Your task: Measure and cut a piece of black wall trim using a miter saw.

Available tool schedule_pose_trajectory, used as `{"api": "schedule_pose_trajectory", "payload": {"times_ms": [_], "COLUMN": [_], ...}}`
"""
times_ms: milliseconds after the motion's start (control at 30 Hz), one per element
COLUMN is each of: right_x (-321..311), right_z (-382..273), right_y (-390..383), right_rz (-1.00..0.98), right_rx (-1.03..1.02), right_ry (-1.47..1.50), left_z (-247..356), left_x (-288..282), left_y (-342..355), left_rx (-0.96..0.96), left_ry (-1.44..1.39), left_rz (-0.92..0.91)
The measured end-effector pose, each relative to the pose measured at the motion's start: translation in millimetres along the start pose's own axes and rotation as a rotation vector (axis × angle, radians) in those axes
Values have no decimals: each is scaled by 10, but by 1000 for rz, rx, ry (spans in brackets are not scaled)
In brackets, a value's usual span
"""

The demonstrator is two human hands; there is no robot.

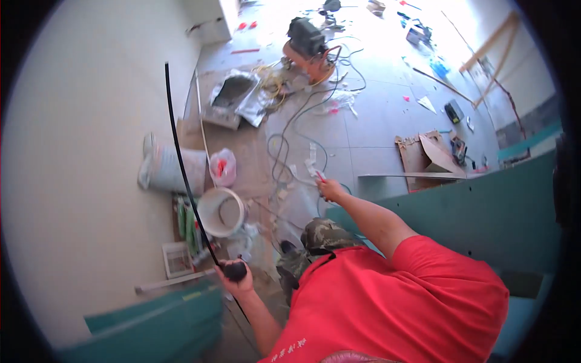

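My left hand (pixel 237 279) is closed around a rounded black object (pixel 235 270), whose exact kind I cannot make out. From the same grip a long, thin black rod (pixel 181 158) rises past the white bucket toward the wall. Out to the right, my right hand (pixel 331 190) is closed on a slim red object (pixel 321 176); most of it is hidden by the fingers, so I cannot tell its kind. Beyond my left hand stands the open white bucket (pixel 243 213), with a pink plastic bag (pixel 223 169) behind it.
Green boards (pixel 423 202) stand at my right, and another green board (pixel 163 320) lies lower left. An orange and black machine (pixel 308 54) is ahead, its hoses (pixel 290 130) looping across the floor. Full sacks (pixel 175 168) lean by the left wall; cardboard (pixel 411 160) lies right.
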State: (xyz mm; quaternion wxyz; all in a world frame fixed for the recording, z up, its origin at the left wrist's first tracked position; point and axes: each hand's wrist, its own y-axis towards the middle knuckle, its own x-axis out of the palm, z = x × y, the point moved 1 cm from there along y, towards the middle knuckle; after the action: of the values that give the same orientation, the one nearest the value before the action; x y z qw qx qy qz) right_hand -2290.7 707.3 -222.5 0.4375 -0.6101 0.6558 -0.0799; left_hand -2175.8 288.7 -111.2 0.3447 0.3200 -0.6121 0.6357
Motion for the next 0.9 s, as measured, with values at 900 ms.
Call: {"api": "schedule_pose_trajectory", "payload": {"times_ms": [900], "right_x": [-3284], "right_z": [1442], "right_y": [1719], "right_rz": [701], "right_rx": [494], "right_ry": [1407], "left_z": [-3876], "left_x": [3066], "left_y": [4643], "left_rx": [-421], "left_ry": [902], "left_rz": [194]}}
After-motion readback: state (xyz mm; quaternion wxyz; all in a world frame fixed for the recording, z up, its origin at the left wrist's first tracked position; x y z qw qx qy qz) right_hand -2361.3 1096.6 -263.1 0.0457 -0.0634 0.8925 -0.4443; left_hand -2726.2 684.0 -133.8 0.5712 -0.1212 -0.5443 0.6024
